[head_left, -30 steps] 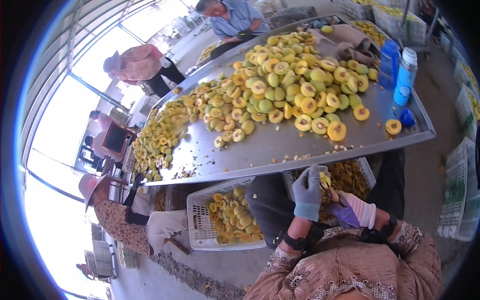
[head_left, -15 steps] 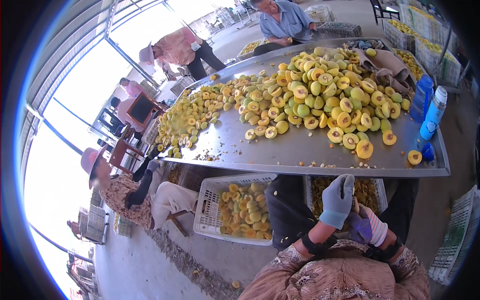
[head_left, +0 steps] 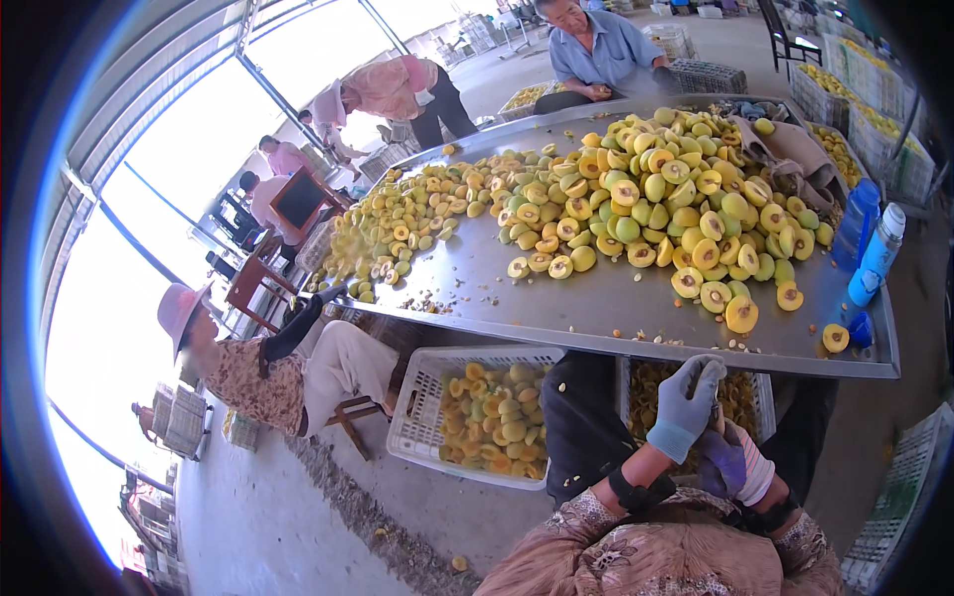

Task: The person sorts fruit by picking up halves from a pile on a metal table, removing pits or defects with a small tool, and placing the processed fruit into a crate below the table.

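My left hand, in a grey glove with a light blue cuff, is closed with its fingertips pressed together; what they pinch is hidden. Just below and right of it, my right hand, in a purple-grey glove with a striped cuff, is curled shut. A small brownish piece shows between the two hands, too small to name. Both hands meet over a white crate of fruit pieces between my knees. Beyond them, the metal table bears a heap of yellow-green halved stone fruit.
A white crate of fruit halves stands left of my leg. Two blue bottles and a blue cap are at the table's right end, near a brown cloth. Co-workers sit or bend at the left and far sides. Another crate stands at right.
The view has shifted, so the table and my hands sit slightly lower and further right. My hands stay together. The bending co-worker at the far side has leaned lower.
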The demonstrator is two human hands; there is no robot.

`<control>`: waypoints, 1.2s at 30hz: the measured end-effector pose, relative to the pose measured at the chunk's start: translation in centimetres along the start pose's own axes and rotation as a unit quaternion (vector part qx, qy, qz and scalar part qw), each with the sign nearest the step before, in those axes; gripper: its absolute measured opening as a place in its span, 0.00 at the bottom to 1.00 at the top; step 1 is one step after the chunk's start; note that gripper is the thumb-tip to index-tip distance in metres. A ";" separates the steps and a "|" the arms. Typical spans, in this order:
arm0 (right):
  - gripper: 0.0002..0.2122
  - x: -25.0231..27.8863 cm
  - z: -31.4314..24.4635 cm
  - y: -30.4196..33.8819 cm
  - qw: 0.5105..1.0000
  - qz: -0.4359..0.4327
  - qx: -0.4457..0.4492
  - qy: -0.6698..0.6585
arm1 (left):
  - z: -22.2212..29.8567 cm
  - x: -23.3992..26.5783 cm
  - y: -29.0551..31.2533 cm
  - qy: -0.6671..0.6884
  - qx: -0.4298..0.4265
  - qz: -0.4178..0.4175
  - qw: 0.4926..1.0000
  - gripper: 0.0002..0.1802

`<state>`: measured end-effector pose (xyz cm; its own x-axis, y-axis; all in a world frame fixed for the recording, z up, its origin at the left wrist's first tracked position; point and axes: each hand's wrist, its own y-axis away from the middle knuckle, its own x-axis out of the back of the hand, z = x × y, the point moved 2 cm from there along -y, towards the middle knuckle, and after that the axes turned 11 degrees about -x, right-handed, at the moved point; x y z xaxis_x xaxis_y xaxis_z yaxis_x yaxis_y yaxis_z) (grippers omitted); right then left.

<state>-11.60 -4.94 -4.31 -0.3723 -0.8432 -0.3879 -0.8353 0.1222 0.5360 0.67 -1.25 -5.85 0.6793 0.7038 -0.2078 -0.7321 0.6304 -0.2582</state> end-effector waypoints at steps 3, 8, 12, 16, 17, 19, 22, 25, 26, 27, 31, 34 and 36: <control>0.07 -0.8 -0.3 0.2 0.999 0.029 -0.005 -0.021 | 1.1 -0.3 0.0 -0.104 -0.124 0.017 0.987 0.11; 0.06 -0.7 -0.1 1.0 0.998 -0.003 -0.024 -0.063 | 1.1 0.5 -0.4 -0.045 -0.067 -0.015 0.997 0.10; 0.06 -0.7 -0.2 1.0 0.993 -0.036 -0.056 -0.094 | 1.0 1.0 -1.5 -0.013 0.046 -0.113 0.992 0.11; 0.07 -1.2 -1.2 0.8 0.999 0.010 -0.044 -0.023 | 1.2 -0.2 -0.5 -0.222 -0.167 -0.014 0.961 0.12; 0.07 -1.0 -0.9 0.7 0.997 0.000 -0.049 -0.052 | 1.3 -0.1 -0.6 -0.192 -0.146 -0.023 0.970 0.12; 0.07 -0.3 -0.2 0.5 0.995 -0.012 -0.054 -0.080 | 0.6 0.7 -1.3 -0.130 -0.077 -0.075 0.986 0.12; 0.06 0.0 0.4 0.5 0.993 -0.054 -0.064 -0.085 | 0.9 0.8 -2.3 -0.001 0.050 -0.132 0.990 0.12; 0.05 -0.1 0.1 0.6 0.990 -0.049 -0.057 -0.117 | 0.1 1.2 -2.4 0.077 0.090 -0.131 0.984 0.11; 0.05 0.4 0.2 0.4 0.986 -0.067 -0.069 -0.136 | -0.3 1.1 -2.4 0.093 0.075 -0.125 0.985 0.11; 0.05 0.7 0.4 0.2 0.980 -0.084 -0.083 -0.158 | -0.9 0.6 -1.9 0.092 0.074 -0.124 0.985 0.11; 0.05 -0.1 -0.3 0.4 0.982 -0.107 -0.089 -0.127 | -0.1 0.3 -0.5 -0.208 -0.225 0.008 0.952 0.13; 0.04 -0.3 0.0 0.4 0.983 -0.090 -0.103 -0.119 | -1.5 0.9 -0.8 -0.065 -0.118 -0.036 0.990 0.14; 0.03 1.3 1.0 0.3 0.972 -0.129 -0.098 -0.172 | -1.1 1.9 -1.4 0.077 -0.017 -0.083 0.993 0.14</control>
<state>-12.72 -5.47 -5.38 -0.3026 -0.6042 -0.7372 -0.8379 -0.2000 0.5079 3.03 -1.17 -6.90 0.7928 0.5303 -0.3005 -0.6082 0.7205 -0.3331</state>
